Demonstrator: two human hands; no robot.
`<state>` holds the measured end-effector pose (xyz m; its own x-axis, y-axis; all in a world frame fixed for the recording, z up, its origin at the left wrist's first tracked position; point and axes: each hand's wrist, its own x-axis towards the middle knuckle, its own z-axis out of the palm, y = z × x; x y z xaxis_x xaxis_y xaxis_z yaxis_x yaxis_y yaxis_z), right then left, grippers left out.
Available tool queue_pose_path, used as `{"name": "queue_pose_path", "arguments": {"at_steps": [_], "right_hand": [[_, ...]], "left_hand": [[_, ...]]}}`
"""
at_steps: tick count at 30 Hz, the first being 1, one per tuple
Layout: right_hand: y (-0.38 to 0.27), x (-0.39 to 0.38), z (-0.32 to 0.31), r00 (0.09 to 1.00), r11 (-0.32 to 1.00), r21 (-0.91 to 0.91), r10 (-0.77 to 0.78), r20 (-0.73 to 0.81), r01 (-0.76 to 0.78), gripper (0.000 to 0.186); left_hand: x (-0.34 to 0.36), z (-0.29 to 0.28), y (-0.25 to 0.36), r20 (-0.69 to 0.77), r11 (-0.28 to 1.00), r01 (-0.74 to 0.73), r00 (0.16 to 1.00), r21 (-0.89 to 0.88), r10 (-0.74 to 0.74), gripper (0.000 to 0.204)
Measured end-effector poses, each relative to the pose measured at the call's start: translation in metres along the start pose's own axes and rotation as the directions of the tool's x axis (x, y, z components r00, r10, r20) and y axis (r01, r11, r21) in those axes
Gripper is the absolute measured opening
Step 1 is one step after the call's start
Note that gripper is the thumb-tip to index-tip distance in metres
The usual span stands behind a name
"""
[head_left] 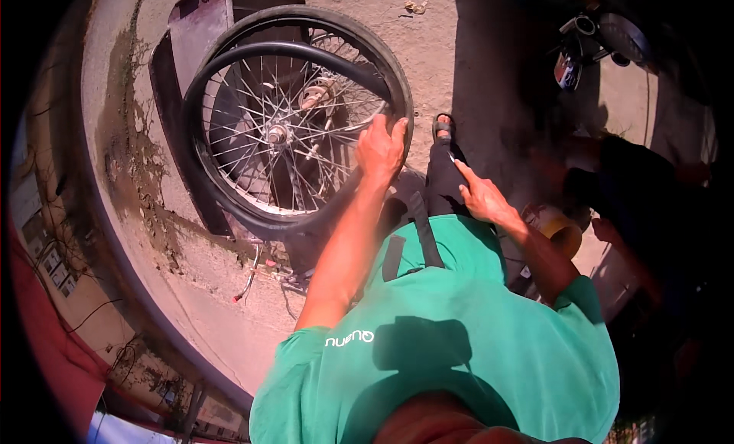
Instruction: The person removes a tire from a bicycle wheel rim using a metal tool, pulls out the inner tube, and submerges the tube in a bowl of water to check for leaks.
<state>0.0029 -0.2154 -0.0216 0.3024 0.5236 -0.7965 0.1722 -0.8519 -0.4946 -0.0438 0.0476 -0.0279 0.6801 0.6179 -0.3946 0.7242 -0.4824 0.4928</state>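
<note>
A spoked bicycle wheel [277, 133] stands at the upper left, facing me. Its black tyre [403, 92] runs round the far and right side. A black inner tube [306, 52] loops across the upper spokes. My left hand [380, 149] is closed over the tyre at the wheel's right side, beside the tube's end of the loop; some fingers are hidden. To the right, over my dark trouser leg, my right hand [488, 198] is wrapped round a slim tool [453, 159]. Only its shiny tip shows, apart from the wheel.
Dark metal panels [200, 39] stand behind the wheel. A thin rod with a red end [248, 274] lies below it. My sandalled foot [443, 127] rests on the ground. At right are a yellow container [556, 231], a person in shade [627, 184] and vehicle parts [585, 46].
</note>
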Motion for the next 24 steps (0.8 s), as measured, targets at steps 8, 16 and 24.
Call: {"name": "queue_pose_path", "arguments": {"at_steps": [8, 16, 24], "right_hand": [[-0.079, 0.035, -0.057, 0.924, 0.872, 0.368, -0.207, -0.322, 0.324, 0.065], [-0.092, 0.059, -0.062, 0.938, 0.845, 0.44, -0.185, -0.293, 0.304, 0.066], [-0.108, 0.055, -0.087, 0.971, 0.779, 0.586, -0.118, -0.209, 0.221, 0.063]], "left_hand": [[-0.005, 0.009, -0.003, -0.052, 0.999, -0.042, 0.998, -0.015, 0.041, 0.059], [0.017, 0.004, 0.01, -0.024, 0.998, 0.0, 1.0, -0.057, -0.001, 0.057], [0.032, -0.004, 0.018, 0.028, 0.994, 0.049, 0.999, -0.102, -0.047, 0.054]]}}
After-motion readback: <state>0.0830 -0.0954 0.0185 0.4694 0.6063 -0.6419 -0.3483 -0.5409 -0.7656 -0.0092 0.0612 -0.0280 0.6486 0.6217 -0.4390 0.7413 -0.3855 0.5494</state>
